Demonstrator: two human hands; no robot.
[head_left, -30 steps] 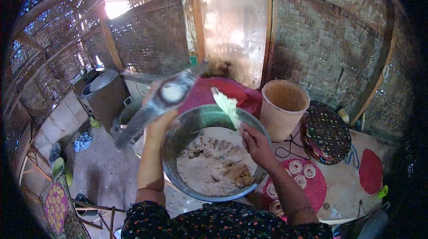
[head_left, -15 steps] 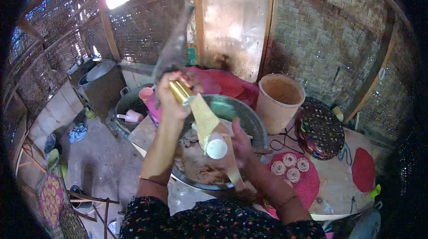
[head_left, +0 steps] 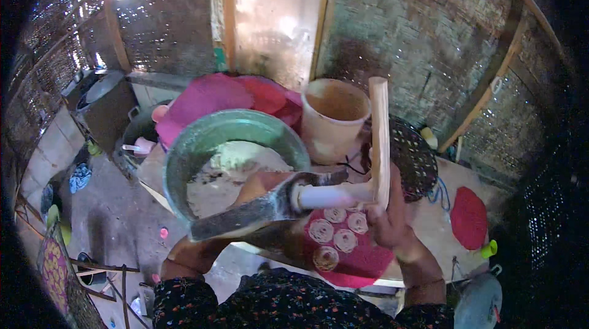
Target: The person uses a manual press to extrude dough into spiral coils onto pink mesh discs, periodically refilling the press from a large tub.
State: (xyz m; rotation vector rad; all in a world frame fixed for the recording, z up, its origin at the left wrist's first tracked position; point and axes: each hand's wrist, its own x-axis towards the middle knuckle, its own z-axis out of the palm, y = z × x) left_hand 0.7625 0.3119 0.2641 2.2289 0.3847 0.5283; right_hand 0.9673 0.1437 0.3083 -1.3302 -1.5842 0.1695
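Observation:
A wooden noodle press is held across my front, over the pink mat and the basin's near side. It has a dark flat bar (head_left: 236, 215), a white cylinder (head_left: 331, 196) and a pale wooden crossbar (head_left: 380, 139). My right hand (head_left: 392, 218) is closed around the crossbar's lower end. My left hand (head_left: 261, 185) is at the dark bar, its fingers mostly hidden behind it. Beyond stands a large metal basin (head_left: 178, 157) containing a pale, floury dough mass (head_left: 245, 157). Several coiled noodle nests (head_left: 345, 239) lie on a round pink mat (head_left: 362, 267).
Behind the basin are a tall plastic bucket (head_left: 334, 120) and magenta cloths (head_left: 211, 99). A stack of woven trays (head_left: 417, 157) stands right of the bucket. A red round mat (head_left: 468, 218) and a yellow-green cup (head_left: 489, 249) lie at the table's right side.
The press has swung from over the basin toward the right and turned, its white cylinder now lying sideways between the two bars. My right hand has moved right with it; the view has shifted right.

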